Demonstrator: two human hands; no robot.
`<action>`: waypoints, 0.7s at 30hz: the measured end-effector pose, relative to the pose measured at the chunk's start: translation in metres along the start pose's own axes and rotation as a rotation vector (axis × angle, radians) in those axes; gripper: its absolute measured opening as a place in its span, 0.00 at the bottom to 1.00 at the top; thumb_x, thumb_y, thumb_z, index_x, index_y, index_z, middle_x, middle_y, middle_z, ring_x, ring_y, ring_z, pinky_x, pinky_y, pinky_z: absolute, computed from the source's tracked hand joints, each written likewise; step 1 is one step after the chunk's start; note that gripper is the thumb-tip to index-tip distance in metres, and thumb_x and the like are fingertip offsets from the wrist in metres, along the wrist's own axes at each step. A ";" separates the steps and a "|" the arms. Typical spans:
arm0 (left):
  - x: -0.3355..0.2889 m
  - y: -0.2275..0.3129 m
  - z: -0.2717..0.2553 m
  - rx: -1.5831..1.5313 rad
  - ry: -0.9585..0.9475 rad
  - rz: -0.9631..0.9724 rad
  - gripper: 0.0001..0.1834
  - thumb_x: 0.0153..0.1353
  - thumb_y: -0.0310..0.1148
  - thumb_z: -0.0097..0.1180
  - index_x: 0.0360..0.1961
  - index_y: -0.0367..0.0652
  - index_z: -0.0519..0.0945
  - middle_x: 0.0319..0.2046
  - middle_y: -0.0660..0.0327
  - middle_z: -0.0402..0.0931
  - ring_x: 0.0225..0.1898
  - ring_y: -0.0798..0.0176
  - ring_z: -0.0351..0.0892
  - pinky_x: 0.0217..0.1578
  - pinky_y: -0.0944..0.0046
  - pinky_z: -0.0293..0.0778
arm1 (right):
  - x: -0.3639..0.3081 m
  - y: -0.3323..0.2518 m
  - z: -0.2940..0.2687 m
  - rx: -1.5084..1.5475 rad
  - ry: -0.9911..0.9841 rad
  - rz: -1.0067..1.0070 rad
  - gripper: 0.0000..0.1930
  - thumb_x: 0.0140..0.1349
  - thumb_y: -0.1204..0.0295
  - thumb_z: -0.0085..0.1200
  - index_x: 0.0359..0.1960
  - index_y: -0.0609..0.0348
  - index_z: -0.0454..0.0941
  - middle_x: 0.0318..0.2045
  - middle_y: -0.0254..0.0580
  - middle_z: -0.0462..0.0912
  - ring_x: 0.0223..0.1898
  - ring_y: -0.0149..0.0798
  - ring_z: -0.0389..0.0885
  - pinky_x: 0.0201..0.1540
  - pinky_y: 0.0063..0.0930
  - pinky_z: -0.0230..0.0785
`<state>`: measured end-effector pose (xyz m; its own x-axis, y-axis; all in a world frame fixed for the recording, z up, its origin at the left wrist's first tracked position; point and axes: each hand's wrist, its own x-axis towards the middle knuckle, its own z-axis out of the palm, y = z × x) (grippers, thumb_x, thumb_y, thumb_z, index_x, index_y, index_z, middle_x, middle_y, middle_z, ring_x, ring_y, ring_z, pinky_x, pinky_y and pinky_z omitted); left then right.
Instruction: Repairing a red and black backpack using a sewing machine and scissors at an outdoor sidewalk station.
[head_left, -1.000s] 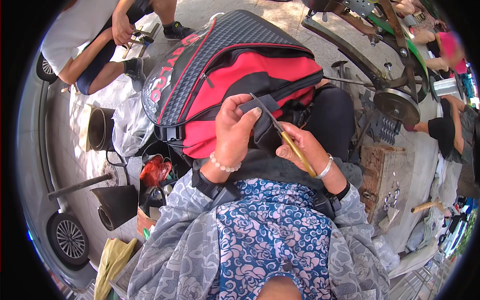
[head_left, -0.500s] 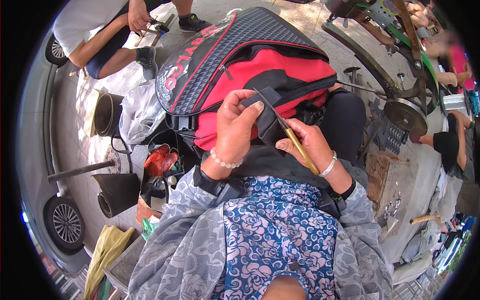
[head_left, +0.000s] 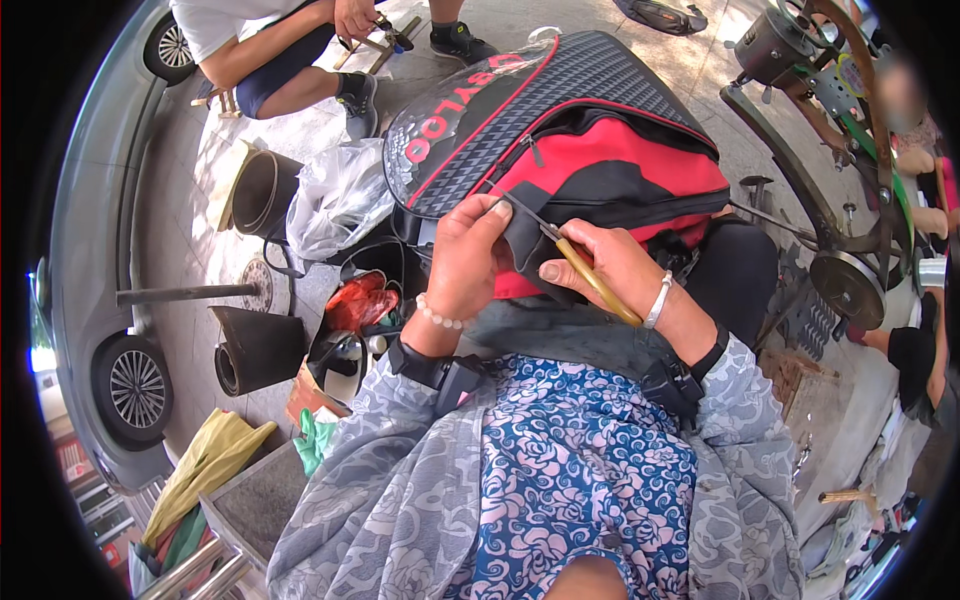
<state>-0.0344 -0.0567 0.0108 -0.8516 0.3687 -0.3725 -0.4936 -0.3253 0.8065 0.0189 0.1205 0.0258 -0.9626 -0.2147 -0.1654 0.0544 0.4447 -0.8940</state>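
My left hand (head_left: 462,255) pinches a small dark flat piece (head_left: 522,240), whose material I cannot make out. In my right hand (head_left: 620,265) are scissors with yellow handles (head_left: 600,290). Their thin blades point up and left, across the dark piece near my left fingertips. Directly beyond both hands a big red and black bag (head_left: 640,155) lies by my lap, its patterned panel partly under clear plastic. Dark cloth (head_left: 545,325) covers my lap below the hands.
At the right stands a hand-cranked machine (head_left: 845,285) with a wheel. Left are dark rolled sheets (head_left: 262,350), a white plastic bag (head_left: 340,205), a metal post (head_left: 190,293) and a parked car (head_left: 90,250). Another person (head_left: 260,55) crouches at far left, hands on a tool.
The view has shifted, so the surroundings sit further right. The dark piece has turned in my left fingers, with less of it showing past them. Both hands keep their grip.
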 end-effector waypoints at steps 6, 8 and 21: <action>0.006 -0.004 -0.006 -0.087 0.097 -0.044 0.04 0.61 0.28 0.47 0.33 0.40 0.73 0.25 0.64 0.75 0.23 0.70 0.76 0.24 0.68 0.75 | 0.009 0.010 0.010 -0.004 -0.030 -0.003 0.22 0.52 0.56 0.61 0.32 0.65 0.71 0.22 0.46 0.78 0.25 0.34 0.77 0.28 0.27 0.69; 0.009 -0.006 -0.010 -0.050 0.105 -0.075 0.04 0.61 0.28 0.47 0.33 0.40 0.73 0.24 0.64 0.75 0.21 0.70 0.75 0.23 0.68 0.75 | 0.009 0.015 0.013 0.090 -0.002 -0.047 0.21 0.53 0.57 0.60 0.33 0.65 0.71 0.19 0.43 0.75 0.21 0.26 0.72 0.26 0.25 0.66; 0.013 -0.005 -0.010 0.034 0.127 -0.135 0.05 0.60 0.30 0.48 0.31 0.40 0.73 0.22 0.64 0.73 0.16 0.71 0.71 0.15 0.67 0.73 | 0.011 0.020 0.012 0.046 -0.028 0.015 0.20 0.51 0.60 0.62 0.33 0.66 0.73 0.23 0.42 0.81 0.26 0.24 0.77 0.29 0.22 0.69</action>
<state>-0.0447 -0.0589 -0.0031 -0.7943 0.2936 -0.5318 -0.6007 -0.2495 0.7595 0.0123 0.1166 0.0012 -0.9539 -0.2325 -0.1896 0.0815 0.4076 -0.9095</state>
